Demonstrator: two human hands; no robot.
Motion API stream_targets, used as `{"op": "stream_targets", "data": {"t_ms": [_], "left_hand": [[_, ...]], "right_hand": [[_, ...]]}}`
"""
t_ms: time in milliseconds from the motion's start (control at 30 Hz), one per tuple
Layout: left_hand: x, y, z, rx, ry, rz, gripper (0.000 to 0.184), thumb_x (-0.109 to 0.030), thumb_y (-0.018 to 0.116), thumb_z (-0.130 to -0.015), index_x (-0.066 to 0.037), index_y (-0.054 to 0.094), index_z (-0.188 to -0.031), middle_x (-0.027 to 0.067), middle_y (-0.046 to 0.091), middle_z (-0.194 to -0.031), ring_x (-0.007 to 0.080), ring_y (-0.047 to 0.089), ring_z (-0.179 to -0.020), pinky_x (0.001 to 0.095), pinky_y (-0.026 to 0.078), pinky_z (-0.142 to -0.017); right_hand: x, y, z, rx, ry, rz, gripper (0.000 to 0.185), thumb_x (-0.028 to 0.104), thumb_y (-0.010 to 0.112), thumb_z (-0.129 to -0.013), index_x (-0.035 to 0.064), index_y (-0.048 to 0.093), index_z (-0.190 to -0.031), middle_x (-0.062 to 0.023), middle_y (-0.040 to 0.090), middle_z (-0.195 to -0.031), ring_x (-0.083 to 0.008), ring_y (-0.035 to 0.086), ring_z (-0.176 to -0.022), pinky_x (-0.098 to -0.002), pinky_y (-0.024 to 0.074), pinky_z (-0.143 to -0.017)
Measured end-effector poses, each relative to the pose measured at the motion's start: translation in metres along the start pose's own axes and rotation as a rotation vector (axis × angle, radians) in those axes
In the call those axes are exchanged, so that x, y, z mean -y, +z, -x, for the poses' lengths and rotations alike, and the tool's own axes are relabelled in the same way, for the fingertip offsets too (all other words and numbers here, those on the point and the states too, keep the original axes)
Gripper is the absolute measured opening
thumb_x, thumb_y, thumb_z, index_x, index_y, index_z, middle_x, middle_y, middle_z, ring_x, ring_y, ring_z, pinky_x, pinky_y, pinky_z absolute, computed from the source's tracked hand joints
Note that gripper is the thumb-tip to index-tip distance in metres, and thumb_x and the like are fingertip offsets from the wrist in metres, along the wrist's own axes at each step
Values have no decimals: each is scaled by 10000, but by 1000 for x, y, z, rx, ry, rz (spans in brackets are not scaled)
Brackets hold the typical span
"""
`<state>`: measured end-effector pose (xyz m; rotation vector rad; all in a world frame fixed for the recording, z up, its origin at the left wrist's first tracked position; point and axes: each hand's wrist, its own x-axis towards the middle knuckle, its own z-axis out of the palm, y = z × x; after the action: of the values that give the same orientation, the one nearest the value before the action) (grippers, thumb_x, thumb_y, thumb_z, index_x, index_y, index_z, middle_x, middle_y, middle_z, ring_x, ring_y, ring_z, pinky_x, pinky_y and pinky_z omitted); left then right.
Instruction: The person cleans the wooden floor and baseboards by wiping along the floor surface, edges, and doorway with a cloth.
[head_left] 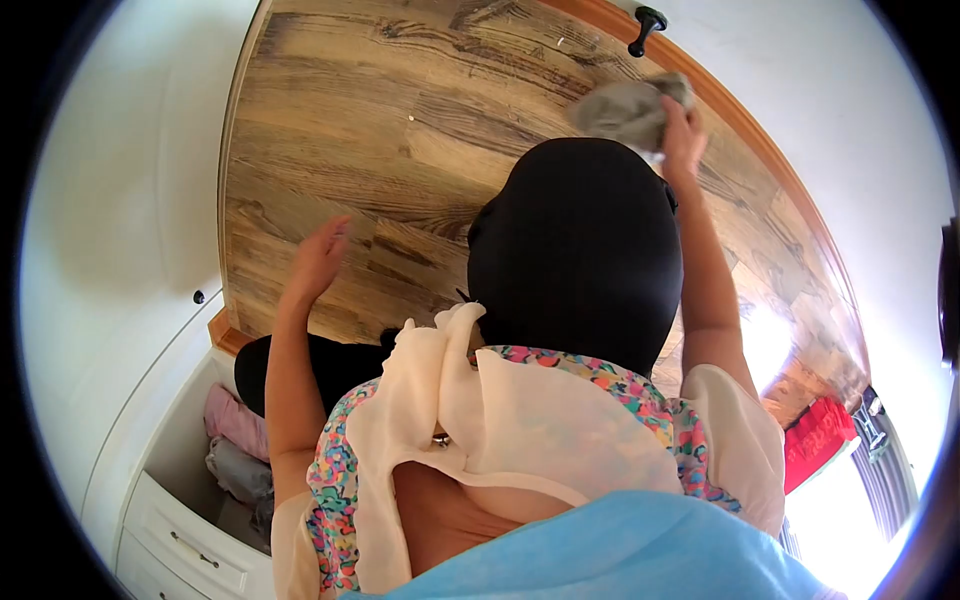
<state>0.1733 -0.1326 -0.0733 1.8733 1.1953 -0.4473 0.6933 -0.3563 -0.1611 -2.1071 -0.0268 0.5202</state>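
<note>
My right hand (pixel 683 140) is closed around a bunched grey cloth (pixel 625 112), stretched out beyond my right knee. The cloth is over the wooden floor (pixel 430 130), by the orange-brown skirting board, and its left part is smeared by motion. Off to the left, my left hand (pixel 322 255) hangs above the floor with fingers extended and nothing in them. Its finger edges are slightly blurred. Between the two arms rises my bent knee (pixel 575 250) in black trousers.
A black door stop (pixel 648 30) sticks out near the wall at the top. White cabinet doors (pixel 130 200) stand on the left. Below them, an open compartment holds pink and grey fabric (pixel 238 420) above a white drawer (pixel 190 540). A red bag (pixel 820 440) stands at the lower right.
</note>
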Motion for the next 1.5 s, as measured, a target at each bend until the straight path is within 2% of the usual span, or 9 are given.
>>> {"op": "stream_targets", "data": {"t_ms": [133, 400, 567, 633, 833, 1033, 1200, 1367, 1500], "left_hand": [[-14, -3, 6, -41, 20, -60, 392, -135, 500, -951, -95, 532, -1340, 168, 632, -1229, 318, 629, -1070, 384, 484, -904], [-32, -5, 8, -11, -103, -97, 385, -120, 483, -951, -70, 534, -1329, 170, 623, -1241, 331, 597, -1141, 392, 470, -934], [14, 15, -10, -2, -25, -78, 378, -127, 494, -949, -50, 543, -1316, 183, 619, -1246, 340, 595, -1144, 395, 466, -951], [18, 17, -19, 18, -36, -53, 375, -128, 495, -949, -41, 545, -1311, 188, 617, -1249, 344, 592, -1150, 397, 465, -955], [61, 17, -13, -117, 51, -228, 349, -178, 488, -956, -29, 592, -1254, 215, 619, -1223, 379, 572, -1154, 421, 461, -961], [19, 4, 0, -113, 87, -233, 355, -213, 474, -970, -36, 594, -1253, 227, 611, -1220, 397, 567, -1140, 426, 457, -960], [-1, 2, 2, -38, 39, -169, 372, -165, 478, -972, -46, 544, -1317, 202, 622, -1235, 361, 595, -1135, 394, 460, -958], [-23, -8, 1, -68, -10, -104, 388, -192, 487, -950, -28, 552, -1296, 223, 595, -1254, 393, 547, -1172, 432, 437, -988], [-30, 0, -15, -152, 79, -228, 441, -159, 550, -912, -53, 524, -1340, 199, 539, -1353, 381, 485, -1260, 438, 399, -1045]], "right_hand": [[-81, -50, -58, -374, 8, 516, 920, 596, 693, -757, 61, 381, -1438, -218, 377, -1459, -382, 375, -1320, -507, 370, -1040], [12, 133, -21, -105, -46, 767, 782, 571, 627, -819, 73, 430, -1388, -180, 429, -1400, -378, 406, -1264, -535, 418, -963], [63, 267, 38, 475, -813, 789, 513, 350, 556, -899, 132, 501, -1360, -97, 530, -1380, -291, 533, -1228, -442, 480, -949], [71, 291, 48, 718, -1000, 289, 476, 341, 561, -913, 144, 551, -1346, -103, 555, -1359, -320, 540, -1210, -411, 468, -982], [48, 154, 32, 896, -271, -4, 358, 321, 584, -942, 132, 617, -1244, -28, 602, -1143, -169, 540, -918, -317, 456, -809], [-94, -63, -40, 330, -75, -146, 559, 338, 534, -949, -9, 479, -1384, -207, 514, -1359, -315, 529, -1201, -382, 414, -1011], [-99, -6, -14, -61, -82, 759, 520, 392, 586, -925, 92, 528, -1346, -193, 532, -1325, -350, 487, -1245, -459, 415, -1019], [15, 139, 97, 807, -741, 779, 592, 229, 703, -790, 81, 528, -1335, -213, 528, -1314, -404, 487, -1221, -497, 410, -1004], [27, 232, 139, 971, -1367, 556, 594, 180, 702, -766, 101, 530, -1329, -149, 529, -1349, -375, 486, -1228, -460, 418, -1010]]}}
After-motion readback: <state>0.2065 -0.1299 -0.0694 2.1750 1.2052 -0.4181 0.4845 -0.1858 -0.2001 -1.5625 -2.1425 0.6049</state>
